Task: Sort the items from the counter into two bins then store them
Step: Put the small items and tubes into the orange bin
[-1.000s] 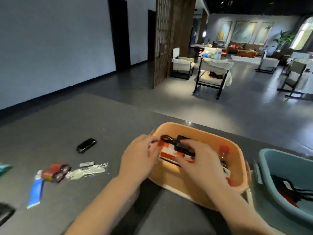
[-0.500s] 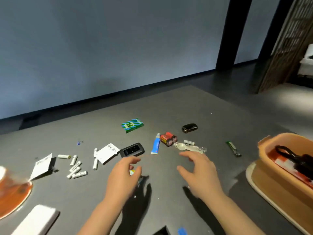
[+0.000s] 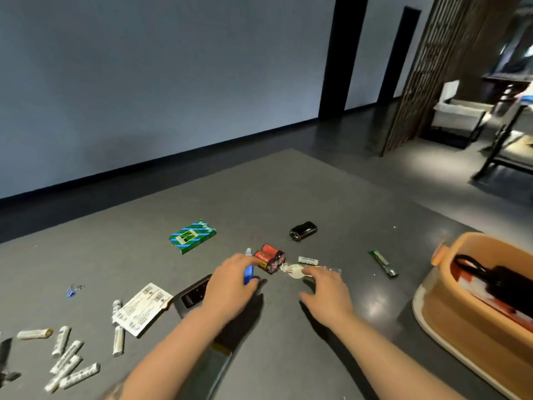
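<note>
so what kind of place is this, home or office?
Likely a lounge or lobby-style open space, not a home kitchen: a wide grey counter, white armchairs beyond a slatted wooden divider, polished floor.

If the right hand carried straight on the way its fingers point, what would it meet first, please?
Most likely the clear plastic packet with a silvery disc, just ahead of the right hand; depth is uncertain.

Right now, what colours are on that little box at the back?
The little box has green and blue diagonal stripes, seen clearly from the head camera.
</note>
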Demonstrator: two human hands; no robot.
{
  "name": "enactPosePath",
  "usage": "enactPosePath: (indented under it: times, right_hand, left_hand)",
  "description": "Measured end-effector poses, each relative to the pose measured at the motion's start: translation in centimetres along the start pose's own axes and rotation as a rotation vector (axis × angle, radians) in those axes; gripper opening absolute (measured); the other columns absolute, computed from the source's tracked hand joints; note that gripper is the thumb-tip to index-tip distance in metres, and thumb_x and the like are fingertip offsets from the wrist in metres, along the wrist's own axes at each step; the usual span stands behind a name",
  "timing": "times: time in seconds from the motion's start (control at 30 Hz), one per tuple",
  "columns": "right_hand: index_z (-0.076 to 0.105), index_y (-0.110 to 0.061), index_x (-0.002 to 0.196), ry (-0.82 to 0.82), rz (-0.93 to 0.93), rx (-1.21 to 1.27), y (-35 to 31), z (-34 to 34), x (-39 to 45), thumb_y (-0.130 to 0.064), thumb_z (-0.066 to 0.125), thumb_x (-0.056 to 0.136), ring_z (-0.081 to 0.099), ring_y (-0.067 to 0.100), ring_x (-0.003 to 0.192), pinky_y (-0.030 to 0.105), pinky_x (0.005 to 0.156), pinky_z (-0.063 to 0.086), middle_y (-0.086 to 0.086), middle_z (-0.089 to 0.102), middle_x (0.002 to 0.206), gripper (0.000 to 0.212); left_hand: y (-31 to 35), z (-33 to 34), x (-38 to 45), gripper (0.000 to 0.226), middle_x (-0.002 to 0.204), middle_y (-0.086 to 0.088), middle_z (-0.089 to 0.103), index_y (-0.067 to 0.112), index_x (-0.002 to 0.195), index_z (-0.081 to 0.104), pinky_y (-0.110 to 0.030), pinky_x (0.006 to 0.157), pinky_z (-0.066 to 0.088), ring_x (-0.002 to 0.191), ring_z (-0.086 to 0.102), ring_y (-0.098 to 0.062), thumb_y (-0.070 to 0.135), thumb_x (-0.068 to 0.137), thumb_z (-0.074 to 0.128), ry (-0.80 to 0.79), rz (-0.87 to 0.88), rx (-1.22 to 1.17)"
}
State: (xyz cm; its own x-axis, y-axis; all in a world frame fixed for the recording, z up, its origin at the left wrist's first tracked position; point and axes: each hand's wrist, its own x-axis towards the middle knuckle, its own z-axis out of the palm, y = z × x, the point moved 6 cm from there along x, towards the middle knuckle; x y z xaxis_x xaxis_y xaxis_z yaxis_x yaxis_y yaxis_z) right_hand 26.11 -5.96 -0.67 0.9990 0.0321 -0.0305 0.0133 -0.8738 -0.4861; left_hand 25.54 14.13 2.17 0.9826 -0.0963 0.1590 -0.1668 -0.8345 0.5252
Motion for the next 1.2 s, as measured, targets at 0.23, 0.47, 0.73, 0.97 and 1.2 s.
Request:
enactPosePath:
  times: [0.23,0.47,0.73,0.97,1.2]
  right_hand:
    - [0.051,-0.031,0.131,-0.018,-0.047,-0.128,1.5,1.4,4.1,-0.03,0.053,0.093,0.042,0.015,0.125,0.027,0.098,0.033,-0.009,0.05,0.134,0.039]
    - [0.055,-0.032,0.118,0.027,-0.019,-0.203,3.2,1.7,4.6,-0.042,0.051,0.094,0.045,0.014,0.115,0.028,0.093,0.032,-0.009,0.054,0.119,0.027]
    - [0.057,-0.017,0.112,0.018,0.027,-0.226,4.0,1.7,4.2,-0.029,0.043,0.096,0.05,0.018,0.104,0.029,0.086,0.038,0.001,0.059,0.111,0.024]
    - [0.058,-0.02,0.107,0.127,0.123,0.006,4.3,-2.0,0.4,-0.035,0.044,0.098,0.054,0.019,0.099,0.031,0.079,0.041,-0.001,0.057,0.106,0.021]
    - [0.048,-0.038,0.091,0.446,0.162,0.175,7.2,-13.6,-8.7,-0.04,0.05,0.095,0.055,0.005,0.087,0.023,0.071,0.039,-0.015,0.054,0.091,0.005]
  left_hand:
    - [-0.4,5.0,9.3,0.083,0.155,0.001,0.026,0.024,0.144,0.034,-0.029,0.115,0.022,0.143,0.023,-0.018,0.025,0.071,0.074,-0.342,0.201,0.252]
    - [-1.5,6.9,11.8,0.076,0.127,0.004,0.055,0.027,0.132,0.048,-0.029,0.096,0.036,0.119,0.049,-0.021,0.043,0.064,0.078,-0.439,0.287,0.287]
    - [-1.4,6.9,9.2,0.077,0.108,0.007,0.056,0.03,0.119,0.053,-0.03,0.085,0.041,0.103,0.049,-0.016,0.07,0.055,0.07,-0.277,0.143,0.237]
    - [0.7,6.5,5.1,0.05,0.08,0.015,0.058,0.032,0.085,0.065,-0.017,0.065,0.038,0.082,0.05,-0.005,0.062,0.046,0.075,-0.106,-0.004,-0.075]
    - [13.4,3.1,4.2,0.05,0.086,0.024,0.063,0.048,0.081,0.058,-0.011,0.071,0.04,0.081,0.058,0.011,0.053,0.041,0.087,0.006,0.145,-0.375]
